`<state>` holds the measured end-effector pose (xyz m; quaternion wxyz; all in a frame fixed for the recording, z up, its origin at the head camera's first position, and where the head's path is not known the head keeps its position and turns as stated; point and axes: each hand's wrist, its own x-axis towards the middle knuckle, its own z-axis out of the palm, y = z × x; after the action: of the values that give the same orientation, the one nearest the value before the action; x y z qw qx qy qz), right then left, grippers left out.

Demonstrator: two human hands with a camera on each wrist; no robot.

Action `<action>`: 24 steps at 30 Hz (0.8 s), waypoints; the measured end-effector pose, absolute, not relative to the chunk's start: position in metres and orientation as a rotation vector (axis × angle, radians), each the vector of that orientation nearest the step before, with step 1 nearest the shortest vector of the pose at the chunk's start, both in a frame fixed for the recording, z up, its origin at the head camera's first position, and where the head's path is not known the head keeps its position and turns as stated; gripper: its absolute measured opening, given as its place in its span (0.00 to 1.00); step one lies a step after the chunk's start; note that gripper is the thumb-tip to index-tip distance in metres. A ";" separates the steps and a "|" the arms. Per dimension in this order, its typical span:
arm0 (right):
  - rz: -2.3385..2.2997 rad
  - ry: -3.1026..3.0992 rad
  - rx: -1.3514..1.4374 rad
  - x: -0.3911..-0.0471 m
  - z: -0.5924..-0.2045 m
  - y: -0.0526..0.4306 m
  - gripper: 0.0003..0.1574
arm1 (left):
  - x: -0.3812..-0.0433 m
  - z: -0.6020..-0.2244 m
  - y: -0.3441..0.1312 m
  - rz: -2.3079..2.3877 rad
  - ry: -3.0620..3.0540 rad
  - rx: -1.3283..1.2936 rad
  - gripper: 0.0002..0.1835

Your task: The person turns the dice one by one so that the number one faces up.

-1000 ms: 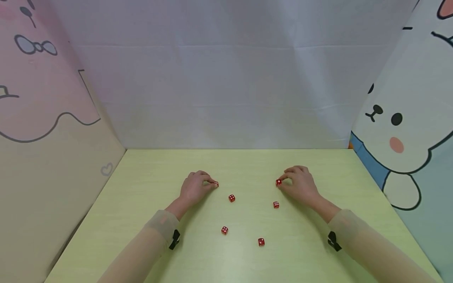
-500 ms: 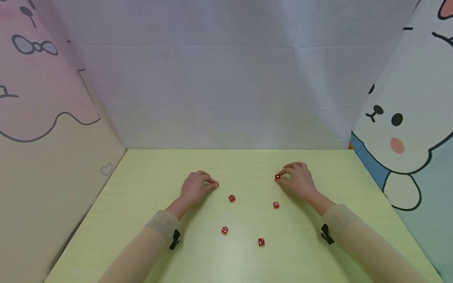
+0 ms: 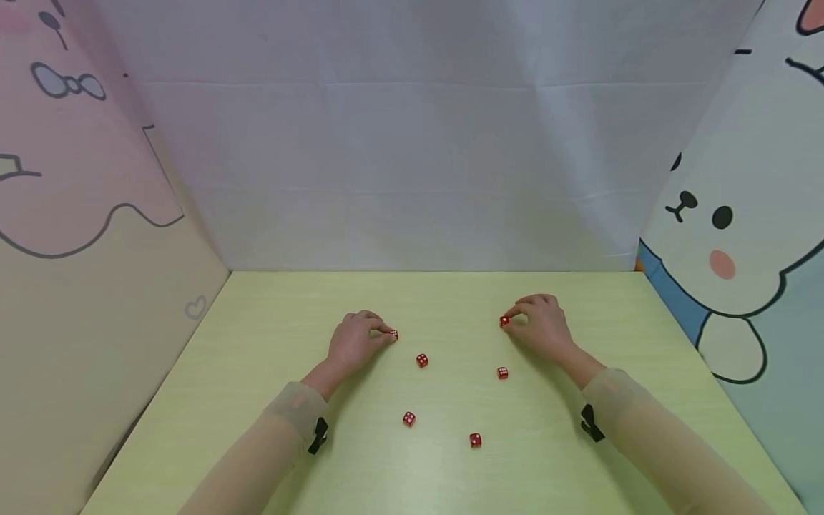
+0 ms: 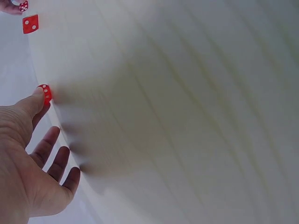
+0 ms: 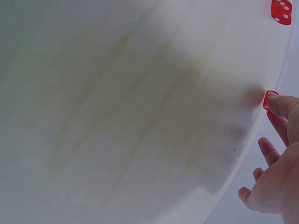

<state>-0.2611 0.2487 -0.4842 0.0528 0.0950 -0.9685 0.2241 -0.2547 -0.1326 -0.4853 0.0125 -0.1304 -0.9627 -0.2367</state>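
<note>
My left hand [image 3: 355, 343] pinches a red die [image 3: 395, 335] with white pips between thumb and index finger; the left wrist view shows this die [image 4: 46, 94] at the tabletop, the other fingers loosely bent. Across from it, on the right, my right hand [image 3: 543, 327] pinches another red die [image 3: 504, 322] at the fingertips. The same die [image 5: 268, 99] is partly covered by the thumb in the right wrist view. Between the hands, nearer to me, lie a die [image 3: 422, 360] towards the left and a die [image 3: 502, 373] towards the right.
Closer to the front of the pale yellow-green table [image 3: 360, 472] lie two more red dice, a left one [image 3: 408, 419] and a right one [image 3: 475, 440]. A whitish cloth wall [image 3: 412, 157] stands behind, with cartoon-printed panels at both sides.
My right hand has moved a short way away from me and slightly left, carrying its die along. The left hand and the loose dice have stayed in place.
</note>
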 end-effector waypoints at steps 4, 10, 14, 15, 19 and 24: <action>0.702 -2.941 0.292 -0.261 -0.485 0.249 0.11 | -0.254 -0.484 -0.132 -0.732 -3.004 -0.408 0.10; 0.715 -2.940 0.297 -0.260 -0.485 0.249 0.11 | -0.254 -0.484 -0.132 -0.734 -3.004 -0.408 0.10; 0.724 -2.943 0.294 -0.259 -0.485 0.248 0.11 | -0.255 -0.485 -0.132 -0.732 -3.005 -0.405 0.11; 0.726 -2.942 0.293 -0.258 -0.484 0.248 0.11 | -0.255 -0.486 -0.132 -0.731 -3.005 -0.404 0.11; 0.726 -2.938 0.295 -0.258 -0.485 0.248 0.13 | -0.255 -0.487 -0.132 -0.729 -3.006 -0.400 0.10; 0.709 -2.938 0.289 -0.257 -0.486 0.249 0.16 | -0.255 -0.486 -0.132 -0.729 -3.004 -0.405 0.10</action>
<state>-0.2568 0.2492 -0.4861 0.0526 0.0952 -0.9663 0.2333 -0.2546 -0.1320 -0.4864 0.0121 -0.1300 -0.9634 -0.2340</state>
